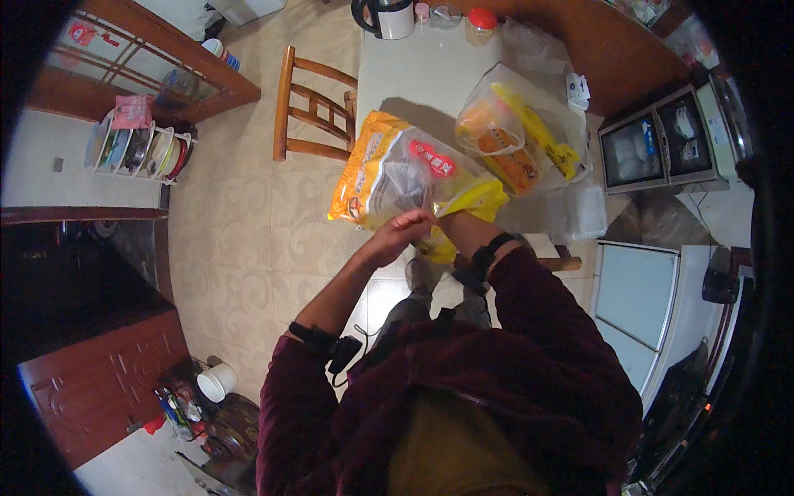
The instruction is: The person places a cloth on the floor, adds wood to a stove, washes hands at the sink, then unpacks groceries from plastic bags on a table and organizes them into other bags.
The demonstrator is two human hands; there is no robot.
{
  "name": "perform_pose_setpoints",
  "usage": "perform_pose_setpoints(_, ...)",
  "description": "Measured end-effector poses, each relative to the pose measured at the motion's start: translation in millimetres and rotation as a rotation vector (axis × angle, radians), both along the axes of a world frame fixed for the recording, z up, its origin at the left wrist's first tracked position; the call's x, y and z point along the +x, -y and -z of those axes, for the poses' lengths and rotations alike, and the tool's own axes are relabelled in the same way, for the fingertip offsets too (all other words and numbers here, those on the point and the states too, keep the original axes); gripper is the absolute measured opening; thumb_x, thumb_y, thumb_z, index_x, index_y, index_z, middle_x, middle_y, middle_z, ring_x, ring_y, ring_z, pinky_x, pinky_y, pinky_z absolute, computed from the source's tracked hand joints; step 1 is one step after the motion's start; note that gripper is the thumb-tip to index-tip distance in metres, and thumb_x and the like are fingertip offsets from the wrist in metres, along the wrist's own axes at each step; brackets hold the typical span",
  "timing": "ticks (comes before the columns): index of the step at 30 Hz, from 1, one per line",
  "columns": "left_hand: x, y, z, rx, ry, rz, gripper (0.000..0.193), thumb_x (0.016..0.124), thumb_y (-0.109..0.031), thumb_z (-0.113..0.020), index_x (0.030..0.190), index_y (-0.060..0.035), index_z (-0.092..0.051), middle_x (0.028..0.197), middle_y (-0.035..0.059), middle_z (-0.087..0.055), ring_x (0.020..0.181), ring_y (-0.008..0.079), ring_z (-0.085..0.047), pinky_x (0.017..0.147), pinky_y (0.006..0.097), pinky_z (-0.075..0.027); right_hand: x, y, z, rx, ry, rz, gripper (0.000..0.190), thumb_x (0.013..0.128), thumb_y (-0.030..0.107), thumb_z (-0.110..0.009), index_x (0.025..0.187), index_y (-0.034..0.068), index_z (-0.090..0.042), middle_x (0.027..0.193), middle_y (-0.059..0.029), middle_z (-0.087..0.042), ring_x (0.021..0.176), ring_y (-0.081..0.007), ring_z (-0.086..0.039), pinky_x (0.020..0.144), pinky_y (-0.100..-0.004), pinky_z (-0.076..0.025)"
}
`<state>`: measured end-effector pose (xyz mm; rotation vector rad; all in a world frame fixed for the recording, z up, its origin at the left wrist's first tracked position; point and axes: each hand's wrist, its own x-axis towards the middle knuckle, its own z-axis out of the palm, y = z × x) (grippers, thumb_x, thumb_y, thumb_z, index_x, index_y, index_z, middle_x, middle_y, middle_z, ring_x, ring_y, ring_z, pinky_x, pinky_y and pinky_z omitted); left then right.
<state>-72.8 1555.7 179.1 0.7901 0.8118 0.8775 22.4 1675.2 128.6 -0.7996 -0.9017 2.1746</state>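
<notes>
A large clear plastic package with an orange printed end [366, 164] and a red printed label lies across the table's near edge. At its near side my left hand [406, 230] has its fingers closed on the plastic. Beside it, my right hand reaches under a crumpled yellow plastic bag [474, 199]; the wrist [462, 229] shows, but the fingers are hidden. More of the yellow plastic hangs below the wrist. To the right stands a second clear bag [502, 124] with orange printed packaging and a yellow strip.
A white-topped table [409, 74] bears a kettle [391, 18] and a red-lidded jar [481, 26] at its far end. A wooden chair [316, 111] is at its left side. A glass-doored cabinet [657, 142] and a fridge [639, 294] stand right.
</notes>
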Motion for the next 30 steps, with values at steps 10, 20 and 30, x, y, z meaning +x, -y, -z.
perform_pose_setpoints(10,2,4,17,0.009,-0.074,-0.054,0.044,0.093,-0.014,-0.052,0.134,-0.0081,-0.037,0.108,0.0033,-0.054,0.099,0.0137,-0.052,0.091,0.0304,-0.041,-1,0,23,0.005,0.090,-0.119,0.052,0.083,0.030,-0.066,0.127,0.010,-0.048,0.122,-0.0106,-0.057,0.108,-0.0289,-0.057,0.092,-0.0395,-0.046)
perform_pose_setpoints(20,-47,-1,41,0.385,-0.792,-0.244,0.045,0.090,-0.016,-0.052,0.133,-0.0116,-0.043,0.113,0.0098,-0.057,0.106,0.0229,-0.053,0.088,0.0371,-0.043,134,18,4,0.498,0.905,-0.441,0.053,0.083,0.032,-0.065,0.129,0.011,-0.047,0.124,-0.0102,-0.056,0.111,-0.0299,-0.056,0.094,-0.0400,-0.045)
perform_pose_setpoints(30,-3,-35,80,0.726,-1.665,-0.028,0.065,0.076,-0.031,-0.063,0.135,-0.0158,-0.041,0.148,0.0018,-0.027,0.137,0.0337,-0.022,0.106,0.0567,-0.022,196,39,69,0.299,1.233,0.340,0.053,0.080,0.028,-0.068,0.121,0.000,-0.049,0.108,-0.0136,-0.061,0.090,-0.0249,-0.061,0.078,-0.0353,-0.049)
